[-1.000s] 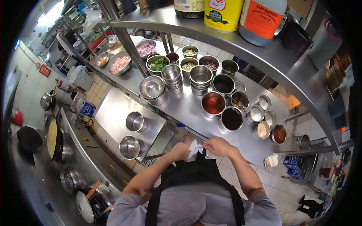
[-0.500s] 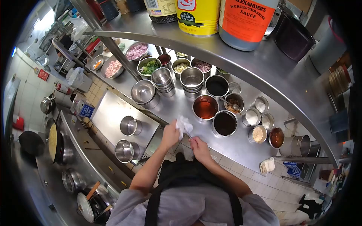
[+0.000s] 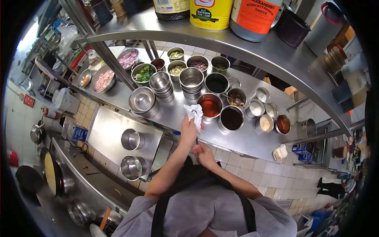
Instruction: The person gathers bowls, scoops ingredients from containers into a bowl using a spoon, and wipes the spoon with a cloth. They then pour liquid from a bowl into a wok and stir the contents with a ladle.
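My left hand (image 3: 189, 132) is closed around a crumpled white wipe (image 3: 194, 112), paper or thin cloth, in front of the steel counter's edge. Just below it, the fingers of my right hand (image 3: 204, 155) are wrapped round the end of a thin, dark utensil (image 3: 196, 140). This utensil runs up from the right fist to the left one, where the hand and wipe hide its other end; its kind I cannot tell. Closest beyond the wipe is a steel pot of reddish-brown liquid (image 3: 210, 106), with a pot of dark sauce (image 3: 231, 118) to its right.
Stacked steel pots (image 3: 142, 100), chopped greens (image 3: 144, 73) and white seasonings (image 3: 256, 108) stand on the counter (image 3: 179, 117). A shelf (image 3: 221, 41) with sauce containers crosses above. Two steel pots (image 3: 133, 167) sit on a lower table at left, near woks (image 3: 51, 173). A person (image 3: 335, 187) is far right.
My left hand and the wipe have moved up and slightly right, now overlapping the counter more. A dark length of the utensil shows between the hands. The whole view has shifted.
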